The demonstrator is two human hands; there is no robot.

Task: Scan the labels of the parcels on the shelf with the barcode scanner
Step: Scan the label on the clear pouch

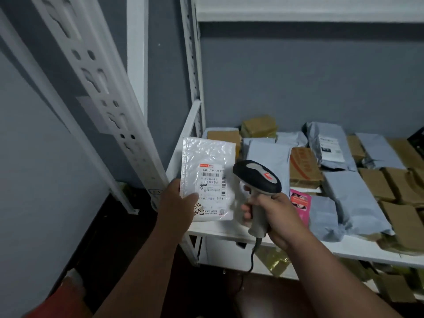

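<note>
Holding a white mailer (207, 177) upright by its lower left edge above the shelf (344, 250), the left hand (177, 203) pinches it; it looks light, floppy and slick. The right hand (278, 220) grips the scanner (258, 180) beside the label (212, 189).

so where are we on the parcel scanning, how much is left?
Done: nothing shows which parcels were already scanned. In hand: the left hand holds up a white bubble mailer with its label facing the camera, and the right hand grips the barcode scanner beside it. Left: likely most of the grey bags and brown boxes lying on the shelf.
</note>
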